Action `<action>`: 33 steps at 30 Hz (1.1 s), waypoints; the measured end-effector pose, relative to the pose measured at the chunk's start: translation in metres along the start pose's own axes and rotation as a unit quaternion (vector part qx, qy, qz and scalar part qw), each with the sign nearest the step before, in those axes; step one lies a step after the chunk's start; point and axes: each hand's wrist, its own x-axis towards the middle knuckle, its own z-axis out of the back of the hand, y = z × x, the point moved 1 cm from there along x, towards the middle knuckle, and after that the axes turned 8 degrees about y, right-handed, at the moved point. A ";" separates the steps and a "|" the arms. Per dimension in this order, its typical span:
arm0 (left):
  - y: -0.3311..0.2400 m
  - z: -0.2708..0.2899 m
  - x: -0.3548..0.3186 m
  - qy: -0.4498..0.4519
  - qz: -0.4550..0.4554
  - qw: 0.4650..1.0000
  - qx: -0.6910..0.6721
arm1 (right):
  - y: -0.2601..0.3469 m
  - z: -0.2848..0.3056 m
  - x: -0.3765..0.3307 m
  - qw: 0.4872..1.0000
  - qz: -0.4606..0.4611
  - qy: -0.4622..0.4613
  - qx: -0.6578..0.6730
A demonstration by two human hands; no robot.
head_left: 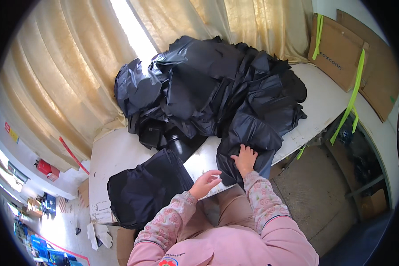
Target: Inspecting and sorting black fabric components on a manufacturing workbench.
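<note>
My right hand (245, 160) lies with fingers spread on a loose black sheet of thin, shiny material (255, 133) at the table's front edge. Part of that sheet hangs toward my lap. My left hand (205, 184) hovers near the front edge with its fingers loosely bent and apart, holding nothing. Just left of it, a flatter stack of black sheets (146, 184) rests on the table, its layered edges facing my left hand. Behind both hands rises a large crumpled heap of similar black sheets (199, 84). Whether they are fabric or plastic, I cannot tell.
The white table (115, 148) runs up to beige curtains (66, 75). Cardboard sheets (337, 53) with yellow-green straps (354, 99) lean at the back right. A red fire-extinguisher box (46, 169) stands by the left wall. Shelving (363, 164) sits below right.
</note>
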 end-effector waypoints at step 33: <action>-0.045 -0.015 -0.015 -0.244 -0.134 0.955 0.101 | 0.045 0.218 -0.032 0.610 0.160 0.241 0.738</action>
